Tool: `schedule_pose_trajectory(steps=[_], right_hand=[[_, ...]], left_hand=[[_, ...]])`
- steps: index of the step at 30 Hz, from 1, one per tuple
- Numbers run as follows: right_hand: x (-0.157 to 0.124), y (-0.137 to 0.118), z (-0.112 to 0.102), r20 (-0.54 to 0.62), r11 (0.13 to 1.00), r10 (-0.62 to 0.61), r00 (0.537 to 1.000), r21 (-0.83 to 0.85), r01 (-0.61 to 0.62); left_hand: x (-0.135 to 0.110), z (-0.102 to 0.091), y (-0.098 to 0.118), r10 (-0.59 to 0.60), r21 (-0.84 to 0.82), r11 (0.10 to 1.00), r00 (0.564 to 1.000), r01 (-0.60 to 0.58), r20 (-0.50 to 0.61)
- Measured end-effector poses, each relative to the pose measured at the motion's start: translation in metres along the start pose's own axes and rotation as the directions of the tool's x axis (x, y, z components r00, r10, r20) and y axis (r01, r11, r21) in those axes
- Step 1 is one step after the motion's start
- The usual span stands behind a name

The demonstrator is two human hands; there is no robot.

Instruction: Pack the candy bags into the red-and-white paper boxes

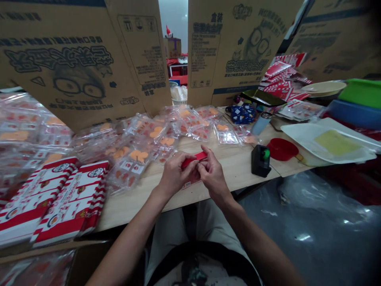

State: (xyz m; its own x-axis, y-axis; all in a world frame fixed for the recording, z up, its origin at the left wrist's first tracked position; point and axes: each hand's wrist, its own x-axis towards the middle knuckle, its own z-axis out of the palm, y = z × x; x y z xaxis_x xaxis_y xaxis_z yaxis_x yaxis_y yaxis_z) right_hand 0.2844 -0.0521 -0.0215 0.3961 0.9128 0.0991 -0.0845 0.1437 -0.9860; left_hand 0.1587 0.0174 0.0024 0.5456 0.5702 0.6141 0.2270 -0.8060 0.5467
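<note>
Above the near edge of the wooden table, my left hand (175,171) and my right hand (212,172) are close together. Both are closed on a red strip (200,156), perhaps folded card, pinched between thumbs and fingers. My fingers cover much of it, so its full shape is hidden. Below them a reddish printed piece (192,183) shows partly; whether it joins the strip I cannot tell. Just beyond my hands lie clear plastic packets (139,155) with orange shapes and printed cards inside.
Red-and-white printed cartons (74,198) lie flat at left. Tall cardboard boxes (86,63) stand behind the packets. To the right are a black tape dispenser (260,161), a red round dish (282,149), a grey-blue bottle (262,124) and a white tray (309,137).
</note>
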Motion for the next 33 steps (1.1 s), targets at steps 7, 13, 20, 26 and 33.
schedule_pose_trajectory(steps=[7,13,20,26,33], right_hand=[[-0.022,0.013,-0.024,-0.063,0.997,-0.050,0.997,-0.069,0.045],[-0.019,0.045,-0.103,-0.252,0.990,0.119,0.960,-0.046,-0.134],[0.009,0.094,-0.129,-0.155,0.766,-0.048,0.987,-0.640,-0.064],[0.042,0.111,-0.053,0.493,0.357,-0.081,0.866,-0.797,0.487],[0.055,0.146,-0.039,0.608,0.317,-0.108,0.786,-0.729,0.607]], left_hand=[[0.010,-0.007,0.009,0.145,0.272,0.945,0.978,-0.181,0.146],[-0.057,0.022,0.014,0.314,0.276,0.891,0.928,-0.361,0.200],[-0.118,0.058,-0.013,-0.050,0.305,0.952,0.959,-0.039,0.277],[-0.068,0.077,-0.056,-0.380,0.554,0.822,0.850,0.130,0.364],[-0.059,0.083,-0.058,-0.500,0.576,0.797,0.733,0.180,0.462]])
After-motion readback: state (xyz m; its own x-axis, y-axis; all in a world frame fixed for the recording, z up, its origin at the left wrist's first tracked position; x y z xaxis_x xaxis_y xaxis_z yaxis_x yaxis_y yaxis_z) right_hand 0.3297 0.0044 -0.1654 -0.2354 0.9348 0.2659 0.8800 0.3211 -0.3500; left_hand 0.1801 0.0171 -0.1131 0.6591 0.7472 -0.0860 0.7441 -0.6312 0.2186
